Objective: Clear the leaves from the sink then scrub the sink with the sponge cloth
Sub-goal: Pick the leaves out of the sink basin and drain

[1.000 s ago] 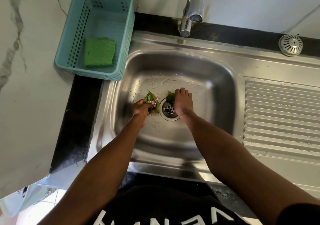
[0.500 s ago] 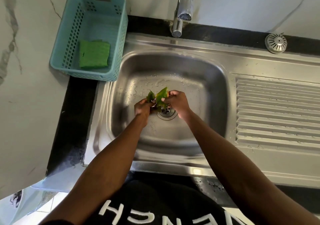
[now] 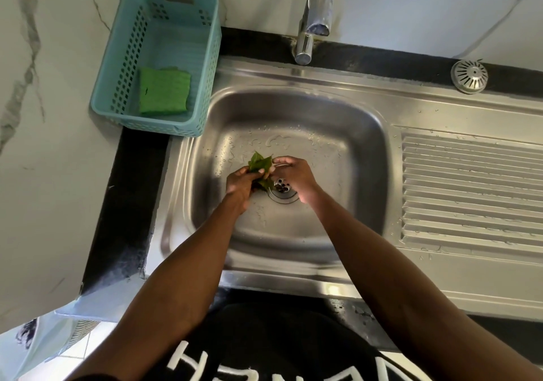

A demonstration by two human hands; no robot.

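- Fingers of the left hand are curled tight around a small bunch of green leaves, thumb pressed on top; the leaf tips stick up past the knuckles.
- Right hand meets it from the other side, its fingers bent and pinching at the same bunch near the thumb; whether they truly grip a leaf or only touch it cannot be told.
- Both hands hover low in the sink, over the middle of the basin floor, with bare forearms reaching in over the near rim.
- Just beneath and between the hands lies the round drain, with dark bits sitting in its strainer.
- Water drops and thin puddles dot the basin floor beyond the hands, toward the far wall.
- Ribbed draining board runs off to the right of the basin, wet in spots.
- At the far left corner of the surface stands a pale blue perforated basket, its near right corner just beside the sink's rim.
- Inside the basket, against its near wall, lies the green sponge cloth, flat.
- Chrome tap rises from the far edge, spout hanging above the basin's far rim.
- Domed metal strainer cap sits on the dark strip at the far right edge.
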